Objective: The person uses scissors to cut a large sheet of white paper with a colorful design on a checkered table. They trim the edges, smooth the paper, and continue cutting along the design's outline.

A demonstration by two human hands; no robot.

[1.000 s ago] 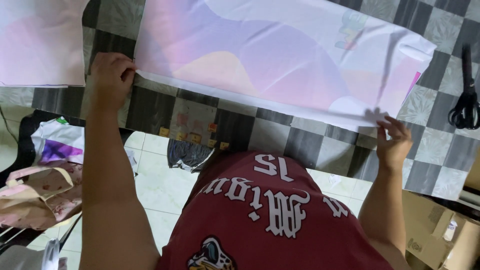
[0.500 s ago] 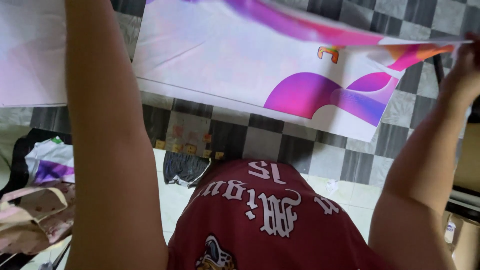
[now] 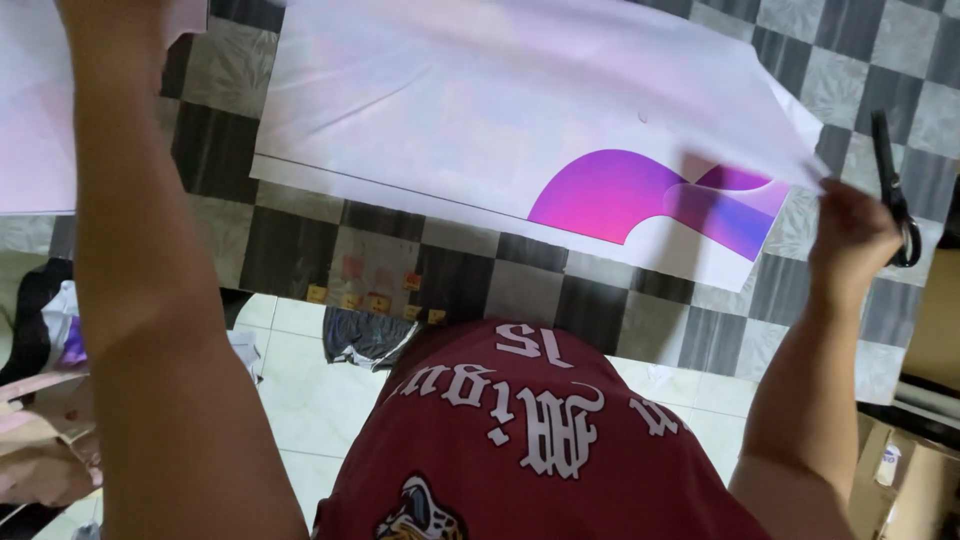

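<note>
Right hand [image 3: 850, 235] fingers pinching white sheet [image 3: 520, 100] corner; left hand's grip beyond view

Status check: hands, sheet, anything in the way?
Right hand pinching top sheet at its right corner, lifted. Left hand out of frame. Scissors just beside right hand.

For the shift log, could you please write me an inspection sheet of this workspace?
Surface: checkered table, grey and black squares.
Job's things: translucent sheet lifted over a white print with purple shape.
Clutter: black scissors at the table's right; second sheet at left.
Grippers: right hand pinches the sheet's corner; left hand out of view above the frame.
Cables: nothing seen.
Surroundings: tiled floor, bags left, cardboard box right.
</note>
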